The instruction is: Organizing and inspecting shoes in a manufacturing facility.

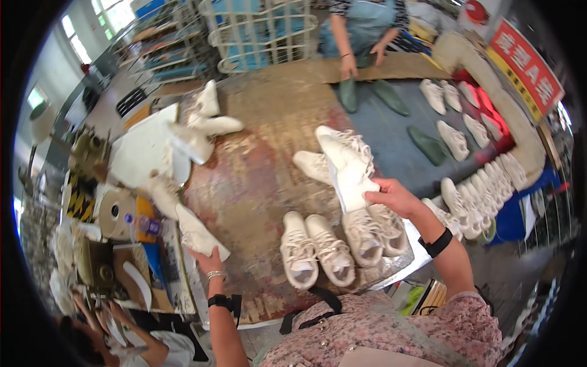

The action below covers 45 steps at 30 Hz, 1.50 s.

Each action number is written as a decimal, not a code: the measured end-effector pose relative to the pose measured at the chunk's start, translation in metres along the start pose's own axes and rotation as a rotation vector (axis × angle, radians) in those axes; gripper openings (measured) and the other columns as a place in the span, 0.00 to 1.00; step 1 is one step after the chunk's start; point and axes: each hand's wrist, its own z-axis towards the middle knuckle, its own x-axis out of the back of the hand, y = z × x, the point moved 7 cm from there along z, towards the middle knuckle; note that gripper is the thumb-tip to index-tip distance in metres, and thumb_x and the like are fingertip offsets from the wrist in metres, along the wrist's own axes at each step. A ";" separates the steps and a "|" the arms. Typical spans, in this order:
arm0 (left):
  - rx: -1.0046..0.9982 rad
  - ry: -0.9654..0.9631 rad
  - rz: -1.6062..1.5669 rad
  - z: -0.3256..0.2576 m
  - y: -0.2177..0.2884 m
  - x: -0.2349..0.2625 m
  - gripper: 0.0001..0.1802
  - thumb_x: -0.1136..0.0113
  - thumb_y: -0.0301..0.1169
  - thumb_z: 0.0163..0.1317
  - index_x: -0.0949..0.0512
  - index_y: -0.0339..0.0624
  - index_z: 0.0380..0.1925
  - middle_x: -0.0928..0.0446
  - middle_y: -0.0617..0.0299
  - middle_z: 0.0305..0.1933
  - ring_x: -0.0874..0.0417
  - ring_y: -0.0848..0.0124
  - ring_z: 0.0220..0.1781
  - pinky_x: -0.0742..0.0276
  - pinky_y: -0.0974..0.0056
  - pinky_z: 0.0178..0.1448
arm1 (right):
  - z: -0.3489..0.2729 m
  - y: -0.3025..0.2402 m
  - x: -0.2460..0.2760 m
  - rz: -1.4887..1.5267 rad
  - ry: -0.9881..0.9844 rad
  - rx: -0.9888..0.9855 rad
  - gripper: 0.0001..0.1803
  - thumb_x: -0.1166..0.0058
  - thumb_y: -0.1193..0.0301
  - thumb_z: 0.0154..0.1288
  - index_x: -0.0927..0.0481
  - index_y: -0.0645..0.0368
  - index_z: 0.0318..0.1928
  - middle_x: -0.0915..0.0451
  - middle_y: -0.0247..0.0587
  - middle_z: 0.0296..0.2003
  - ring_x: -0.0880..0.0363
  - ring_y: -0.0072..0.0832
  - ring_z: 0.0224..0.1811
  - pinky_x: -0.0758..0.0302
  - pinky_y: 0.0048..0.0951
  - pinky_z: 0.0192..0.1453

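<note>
My right hand (394,197) grips a white sneaker (348,168), sole side up, held above the worn workbench (263,153). Another white sneaker (313,165) lies just behind it. My left hand (208,260) rests at the bench's left edge, closed on a white shoe piece (197,233). Between my hands stand two pairs of white laced sneakers: one pair (315,249) in front of me, a second pair (374,231) under my right hand.
White shoe parts (205,125) lie at the bench's far left. A conveyor (403,140) on the right carries green lasts (428,145) and white shoes (455,139). A person's hands (350,64) work at the far end; another person (122,339) crouches lower left. Wire carts (263,33) stand behind.
</note>
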 end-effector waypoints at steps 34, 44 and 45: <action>0.498 0.000 0.402 -0.322 0.144 -0.014 0.46 0.32 0.35 0.50 0.50 0.33 0.63 0.35 0.42 0.57 0.29 0.54 0.52 0.28 0.54 0.51 | 0.059 0.160 0.355 -1.045 0.237 0.601 0.24 0.48 0.75 0.49 0.29 0.60 0.51 0.29 0.43 0.46 0.31 0.41 0.49 0.32 0.39 0.52; 0.257 0.129 0.624 -0.307 0.285 -0.038 0.41 0.36 0.38 0.53 0.46 0.35 0.62 0.34 0.43 0.57 0.31 0.49 0.53 0.31 0.51 0.54 | 0.068 0.165 0.377 -0.854 0.639 0.199 0.47 0.34 0.69 0.38 0.42 0.58 0.63 0.44 0.53 0.62 0.39 0.50 0.55 0.35 0.43 0.57; 0.231 0.141 0.647 -0.305 0.296 -0.038 0.41 0.37 0.39 0.54 0.46 0.35 0.62 0.34 0.43 0.57 0.31 0.48 0.53 0.32 0.51 0.55 | 0.081 0.169 0.380 -0.849 0.649 0.199 0.47 0.34 0.69 0.38 0.42 0.58 0.63 0.44 0.53 0.62 0.39 0.50 0.55 0.35 0.43 0.57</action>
